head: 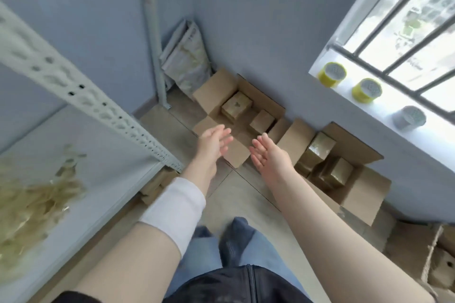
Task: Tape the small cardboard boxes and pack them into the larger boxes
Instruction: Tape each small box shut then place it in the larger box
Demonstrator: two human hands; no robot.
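Head view, hands motion-blurred.
- Nearest: feet in dark socks (236, 236) on the floor (248, 204), on the near side of the corner box (214, 88). White sleeve (177, 209) on the left forearm.
- Left hand (214, 140) and right hand (268, 155): both released, fingers straight, palms facing each other, holding nothing. They are over the corner box's near flap; contact cannot be told.
- Corner box: flaps open. Inside are a taped small box (236, 106) and, right of it, a plain small box (262, 120).
- Right of the corner box: second large box (364, 194), open, with wrapped small boxes (320, 146) inside.
- Left of the corner box: shelf rack (73, 88).
- Behind the corner box: bags (187, 61) leaning in the wall corner.
- Above and right of the corner box: window sill (384, 106) with three tape rolls (366, 90), two yellow and one grey.
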